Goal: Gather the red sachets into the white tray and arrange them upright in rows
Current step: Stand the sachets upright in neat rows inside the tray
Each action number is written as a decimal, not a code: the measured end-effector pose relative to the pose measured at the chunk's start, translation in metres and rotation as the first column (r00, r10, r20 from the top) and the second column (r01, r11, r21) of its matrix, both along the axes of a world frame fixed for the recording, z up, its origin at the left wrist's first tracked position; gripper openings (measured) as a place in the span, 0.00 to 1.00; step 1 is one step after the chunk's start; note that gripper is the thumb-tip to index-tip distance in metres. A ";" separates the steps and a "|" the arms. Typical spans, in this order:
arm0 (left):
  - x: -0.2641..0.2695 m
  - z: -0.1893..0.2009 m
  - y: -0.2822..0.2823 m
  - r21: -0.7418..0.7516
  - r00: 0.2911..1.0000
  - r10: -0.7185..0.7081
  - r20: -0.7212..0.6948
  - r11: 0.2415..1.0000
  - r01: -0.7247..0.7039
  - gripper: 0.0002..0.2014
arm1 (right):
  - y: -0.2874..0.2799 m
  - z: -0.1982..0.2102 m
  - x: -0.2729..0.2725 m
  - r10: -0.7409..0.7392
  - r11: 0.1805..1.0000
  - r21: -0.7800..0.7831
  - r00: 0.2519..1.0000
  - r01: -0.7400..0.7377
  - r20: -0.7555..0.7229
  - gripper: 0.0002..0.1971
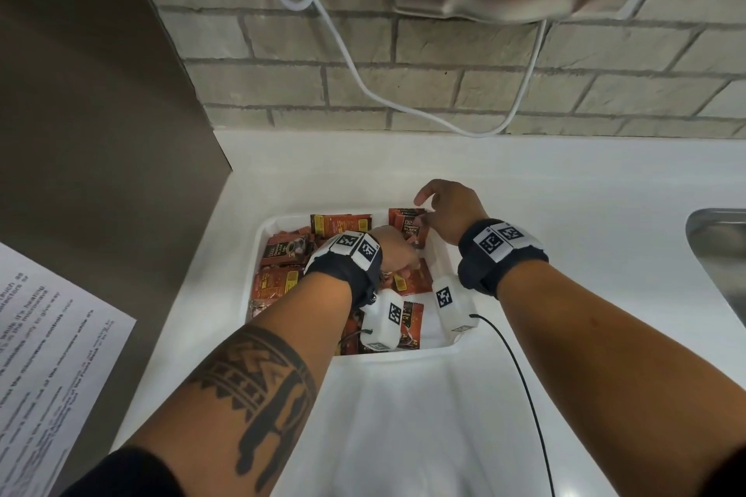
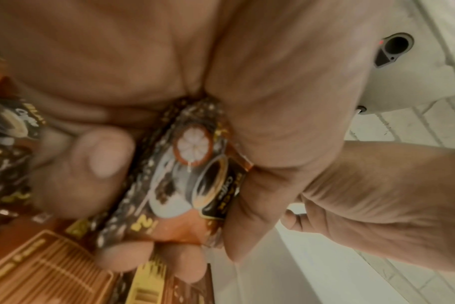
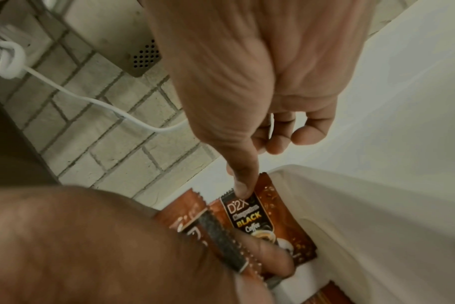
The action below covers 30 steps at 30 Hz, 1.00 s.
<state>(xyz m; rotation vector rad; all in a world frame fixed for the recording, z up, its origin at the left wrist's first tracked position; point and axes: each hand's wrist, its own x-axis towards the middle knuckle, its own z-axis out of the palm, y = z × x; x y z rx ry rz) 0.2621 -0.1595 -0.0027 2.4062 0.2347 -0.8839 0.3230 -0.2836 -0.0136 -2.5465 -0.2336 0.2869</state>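
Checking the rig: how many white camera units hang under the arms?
2. One camera unit hangs under the left forearm, over the white tray's near edge; the other hangs under the right forearm beside it. None looks hidden.

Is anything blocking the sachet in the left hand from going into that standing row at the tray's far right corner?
Nothing visible. The left hand grips a sachet right beside the row, which the right hand steadies with its thumb. The tray wall lies beyond.

Sachet (image 3: 257, 218) reads "D2X", "BLACK", probably "Coffee"
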 end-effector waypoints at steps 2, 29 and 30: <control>0.000 0.000 0.001 -0.012 1.000 0.017 -0.005 1.000 -0.017 0.15 | -0.001 0.000 -0.001 0.001 1.000 0.009 1.000 -0.001 -0.001 0.12; -0.030 -0.002 0.033 -0.744 0.889 0.409 0.206 0.656 -0.129 0.15 | -0.026 0.041 -0.031 0.076 0.839 0.544 0.992 -0.011 -0.097 0.05; -0.029 -0.004 0.035 -0.699 0.882 0.407 0.239 0.702 -0.134 0.14 | -0.026 0.040 -0.030 0.073 0.831 0.556 0.994 -0.018 -0.077 0.05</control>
